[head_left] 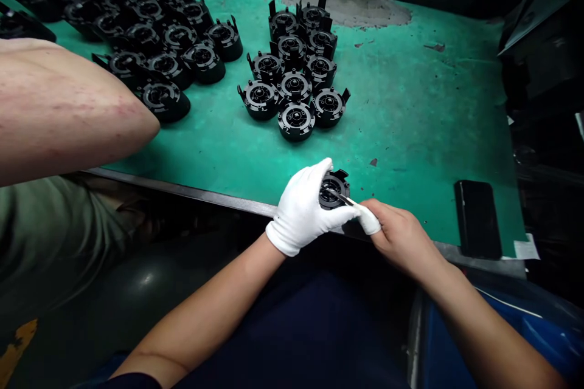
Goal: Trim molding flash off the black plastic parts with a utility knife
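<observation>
White knit fabric covers the left hand (303, 206), which, in the head view, is curled partly closed around the side of a round black plastic-looking part (338, 183) with an upright tab. The part is held at the near edge of the green, chipped surface (420, 115); whether it is also rested there cannot be told. By the right hand (404, 231), bare but for white finger covering, a thin dark pointed tool (342, 197) is pinched, its tip aimed at the part's centre; contact cannot be confirmed. Beyond, a cluster of similar black parts (295, 86) is stood, with a larger group (201, 56) to the left, near another person's bare arm (68, 109). The step in hand is judged to be fine work inside the part; a firm left hold and a small, controlled tool movement seem called for.
</observation>
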Demonstrator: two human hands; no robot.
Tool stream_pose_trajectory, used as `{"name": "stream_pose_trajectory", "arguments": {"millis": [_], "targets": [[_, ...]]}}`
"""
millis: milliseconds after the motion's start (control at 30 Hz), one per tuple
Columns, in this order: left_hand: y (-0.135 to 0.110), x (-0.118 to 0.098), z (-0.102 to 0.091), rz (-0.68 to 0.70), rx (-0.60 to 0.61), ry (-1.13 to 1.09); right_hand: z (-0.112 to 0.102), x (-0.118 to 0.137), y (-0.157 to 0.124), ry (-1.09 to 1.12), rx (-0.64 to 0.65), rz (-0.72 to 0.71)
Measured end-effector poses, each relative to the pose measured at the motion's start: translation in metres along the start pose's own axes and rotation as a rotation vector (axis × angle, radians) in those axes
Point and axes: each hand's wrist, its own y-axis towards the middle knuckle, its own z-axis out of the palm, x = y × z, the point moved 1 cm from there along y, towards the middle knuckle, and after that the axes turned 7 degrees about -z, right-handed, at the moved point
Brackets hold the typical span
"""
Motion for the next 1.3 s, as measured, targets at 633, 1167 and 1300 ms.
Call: {"name": "stream_pose_trajectory", "arguments": {"millis": [633, 1167, 1300], "targets": [[0.002, 0.005, 0.002, 0.09, 0.005, -0.011, -0.026, -0.011, 0.018, -0.086, 0.169, -0.08], [-0.003, 0.001, -0.003, 0.18, -0.078, -0.041, -0.065, -0.017, 0.011, -0.028, 0.048, 0.041], [-0.01, -0.002, 0.0, 0.235, -0.122, -0.096, -0.067, -0.028, 0.003, -0.011, -0.043, 0.07]]}}
